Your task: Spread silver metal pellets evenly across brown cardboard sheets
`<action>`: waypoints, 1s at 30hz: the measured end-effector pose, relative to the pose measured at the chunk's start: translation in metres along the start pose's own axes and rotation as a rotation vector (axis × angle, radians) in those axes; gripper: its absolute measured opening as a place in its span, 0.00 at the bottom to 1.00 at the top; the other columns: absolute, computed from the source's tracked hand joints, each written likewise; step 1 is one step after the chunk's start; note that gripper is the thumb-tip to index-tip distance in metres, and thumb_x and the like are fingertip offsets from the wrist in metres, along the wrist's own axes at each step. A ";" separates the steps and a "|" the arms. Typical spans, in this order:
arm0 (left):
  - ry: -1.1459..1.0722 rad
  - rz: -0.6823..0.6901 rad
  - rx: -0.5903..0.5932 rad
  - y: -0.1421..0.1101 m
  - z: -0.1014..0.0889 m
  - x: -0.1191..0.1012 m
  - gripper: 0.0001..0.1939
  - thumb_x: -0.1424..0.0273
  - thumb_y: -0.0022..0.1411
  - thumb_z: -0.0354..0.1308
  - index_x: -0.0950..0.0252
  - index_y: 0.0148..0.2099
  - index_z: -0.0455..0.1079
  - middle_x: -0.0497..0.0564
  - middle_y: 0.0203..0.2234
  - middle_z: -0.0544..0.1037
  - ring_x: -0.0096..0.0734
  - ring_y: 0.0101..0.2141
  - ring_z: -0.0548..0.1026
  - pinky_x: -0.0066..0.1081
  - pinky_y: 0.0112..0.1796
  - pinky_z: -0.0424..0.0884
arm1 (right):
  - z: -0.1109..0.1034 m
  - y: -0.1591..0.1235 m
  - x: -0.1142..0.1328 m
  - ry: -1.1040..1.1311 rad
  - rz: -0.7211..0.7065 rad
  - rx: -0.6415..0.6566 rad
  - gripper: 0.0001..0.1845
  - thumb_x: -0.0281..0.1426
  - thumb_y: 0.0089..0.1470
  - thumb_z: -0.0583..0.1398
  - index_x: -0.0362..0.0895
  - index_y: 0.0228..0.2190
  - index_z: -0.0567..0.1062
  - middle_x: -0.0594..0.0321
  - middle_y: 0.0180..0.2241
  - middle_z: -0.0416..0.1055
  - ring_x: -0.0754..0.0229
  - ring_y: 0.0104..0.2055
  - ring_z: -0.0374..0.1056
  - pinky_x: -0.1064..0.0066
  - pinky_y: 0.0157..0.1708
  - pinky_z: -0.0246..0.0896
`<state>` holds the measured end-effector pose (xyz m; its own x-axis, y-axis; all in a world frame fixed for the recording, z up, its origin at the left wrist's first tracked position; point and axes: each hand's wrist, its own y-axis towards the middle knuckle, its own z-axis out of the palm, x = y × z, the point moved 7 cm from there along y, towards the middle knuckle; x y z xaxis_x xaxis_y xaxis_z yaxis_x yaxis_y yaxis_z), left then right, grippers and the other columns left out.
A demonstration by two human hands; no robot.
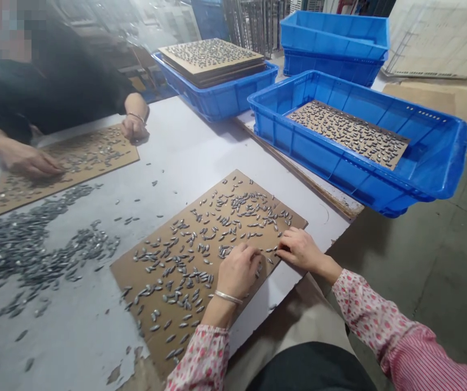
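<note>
A brown board (160, 342) lies slanted on the white table before me, strewn with many small grey, spindle-shaped metal pieces (180, 260). Over its near right part is my left hand (238, 270), a bracelet at the wrist, its fingers curled down close to the board. Whatever those fingertips hold is hidden behind the hand. My right hand (300, 250) is at the board's right edge, thumb and fingers pinched together beside a few pieces. Whether a piece sits in that pinch is too small to tell.
A big heap of metal pieces (25, 244) spreads on the left. Across the table, a co-worker's hands (30, 161) work over another board (107, 172). Blue crates (364, 92) stand at the back and right; one holds stacked boards (213, 54), another a single covered board (347, 133).
</note>
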<state>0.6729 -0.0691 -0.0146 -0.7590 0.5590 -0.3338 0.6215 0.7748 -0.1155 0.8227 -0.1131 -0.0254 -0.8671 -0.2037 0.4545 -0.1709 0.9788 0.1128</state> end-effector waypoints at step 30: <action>0.214 0.060 0.081 0.065 0.006 -0.045 0.13 0.65 0.66 0.46 0.62 0.39 0.71 0.53 0.39 0.74 0.35 0.41 0.72 0.31 0.38 0.65 | -0.011 0.009 -0.024 -0.067 0.135 0.023 0.06 0.32 0.57 0.58 0.44 0.30 0.71 0.62 0.31 0.70 0.60 0.36 0.62 0.69 0.36 0.50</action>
<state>0.7486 -0.0461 -0.0121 -0.7385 0.6600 -0.1377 0.6739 0.7167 -0.1792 0.8476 -0.0999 -0.0255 -0.9120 -0.0688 0.4044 -0.0604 0.9976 0.0335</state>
